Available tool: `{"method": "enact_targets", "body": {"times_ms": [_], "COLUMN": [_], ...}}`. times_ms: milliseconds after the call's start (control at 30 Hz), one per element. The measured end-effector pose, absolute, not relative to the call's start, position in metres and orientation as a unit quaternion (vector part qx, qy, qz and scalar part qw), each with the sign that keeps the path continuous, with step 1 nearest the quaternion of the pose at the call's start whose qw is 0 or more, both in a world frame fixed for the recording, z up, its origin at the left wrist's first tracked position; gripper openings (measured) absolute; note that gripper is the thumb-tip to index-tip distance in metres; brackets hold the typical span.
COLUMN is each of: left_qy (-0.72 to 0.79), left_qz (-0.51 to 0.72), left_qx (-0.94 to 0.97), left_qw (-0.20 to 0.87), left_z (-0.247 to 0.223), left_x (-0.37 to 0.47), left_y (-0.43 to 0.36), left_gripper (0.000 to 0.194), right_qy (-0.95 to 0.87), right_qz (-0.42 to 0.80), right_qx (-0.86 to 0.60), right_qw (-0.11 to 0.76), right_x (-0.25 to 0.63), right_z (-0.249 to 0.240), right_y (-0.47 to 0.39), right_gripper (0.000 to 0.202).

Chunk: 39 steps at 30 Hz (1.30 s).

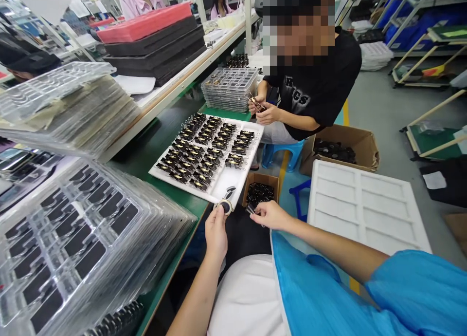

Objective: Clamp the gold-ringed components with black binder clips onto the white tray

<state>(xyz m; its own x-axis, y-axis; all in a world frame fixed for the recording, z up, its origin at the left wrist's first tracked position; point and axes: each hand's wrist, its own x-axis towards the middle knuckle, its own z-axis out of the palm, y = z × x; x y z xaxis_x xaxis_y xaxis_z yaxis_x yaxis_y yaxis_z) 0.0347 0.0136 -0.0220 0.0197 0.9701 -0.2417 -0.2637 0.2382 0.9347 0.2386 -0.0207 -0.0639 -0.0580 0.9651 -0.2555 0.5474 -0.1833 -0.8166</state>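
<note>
Plainly, round piece point(225, 207) gold-rimmed, dark-faced, pinched in left hand point(216, 230); right hand point(269, 214) grips small dark clip point(250, 209).

"How is the foam tray point(223, 182) placed?"
"Partly on the tabletop point(144, 148), with binder clips point(206, 169) laid in rows."
"And around it?"
"Blister trays point(133, 236) are stacked at left, compartment trays point(229, 97) behind; a cardboard box point(276, 190) is set lower, at right."

factory floor: stacked clear trays point(146, 233), green workbench point(142, 148), carts point(428, 140), seated co-worker point(317, 90).
</note>
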Motion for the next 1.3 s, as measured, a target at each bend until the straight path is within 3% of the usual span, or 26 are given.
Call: {"method": "enact_targets", "body": {"times_ms": [67,133,267,400,467,600,700,867,1167,1300], "left_qy": [0.503,0.510,0.498,0.503,0.524,0.579,0.602,0.595,0.558,0.570], "left_qz": [0.462,0.423,0.372,0.369,0.377,0.367,0.329,0.278,0.357,0.411], "left_qx": [0.429,0.499,0.564,0.577,0.580,0.602,0.632,0.682,0.670,0.582], "left_qw": [0.591,0.559,0.544,0.528,0.498,0.408,0.360,0.323,0.335,0.409], "left_z": [-0.021,-0.019,-0.011,-0.012,-0.016,-0.025,-0.028,-0.026,-0.011,-0.009], "left_x": [0.030,0.029,0.038,0.048,0.049,0.048,0.050,0.052,0.042,0.036], "left_y": [0.021,0.028,0.049,0.078,0.092,0.110,0.114,0.112,0.108,0.109], "left_gripper": [0.044,0.043,0.046,0.052,0.053,0.035,0.043,0.039,0.034,0.033], "right_qy": [-0.609,-0.634,-0.745,-0.812,-0.795,-0.694,-0.608,-0.560,-0.608,-0.532], "right_qz": [0.354,0.295,0.258,0.234,0.235,0.272,0.328,0.375,0.337,0.430], "right_qx": [-0.686,-0.685,-0.505,-0.374,-0.379,-0.461,-0.501,-0.474,-0.506,-0.489], "right_qw": [0.185,0.203,0.351,0.382,0.410,0.481,0.520,0.567,0.512,0.541], "right_x": [0.257,0.264,0.246,0.223,0.219,0.220,0.221,0.219,0.219,0.219], "right_z": [-0.065,-0.056,-0.020,-0.008,-0.017,-0.048,-0.069,-0.079,-0.063,-0.053], "right_y": [-0.011,-0.002,0.023,0.067,0.088,0.108,0.110,0.110,0.110,0.116], "right_gripper": [0.047,0.061,0.036,0.004,0.005,0.012,0.021,0.025,0.023,0.038]}}
